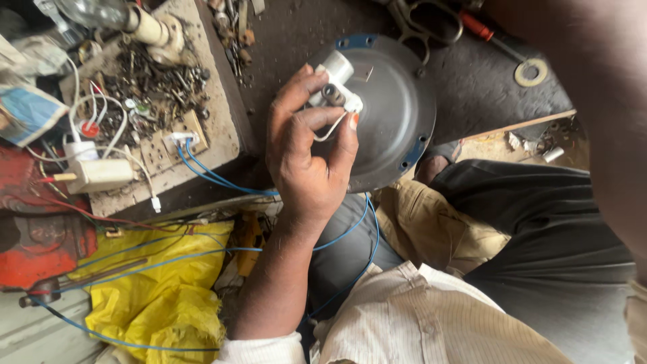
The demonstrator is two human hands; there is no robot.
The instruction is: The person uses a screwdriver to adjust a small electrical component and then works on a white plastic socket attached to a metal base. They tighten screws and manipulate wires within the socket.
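The left hand (pixel 306 145) is raised over the person's lap, thumb and fingers pinched around a small white cylindrical part (pixel 335 84), seemingly a capacitor, with short white leads (pixel 331 128) curling out beneath it. The part sits directly in front of a round grey metal cover (pixel 391 114) with blue painted tabs on its rim, which rests on the dark surface (pixel 472 81) and against the person's knee. The right hand itself is out of view; only a blurred stretch of that arm (pixel 600 101) crosses the upper right corner, so whether it holds anything cannot be told.

The step in hand looks like inspecting or positioning the small electrical part against the cover, judging by how closely it is held to the face. A sensible next move would call for a steady pinch, keeping the leads free of the fingers and untangled from the blue wires (pixel 222 178) that run from a wooden block (pixel 222 128) littered with screws down past the wrist. A pair of scissors (pixel 424 23) and a red-handled screwdriver (pixel 482 28) lie on the surface beyond the cover, within reach if a tool is needed
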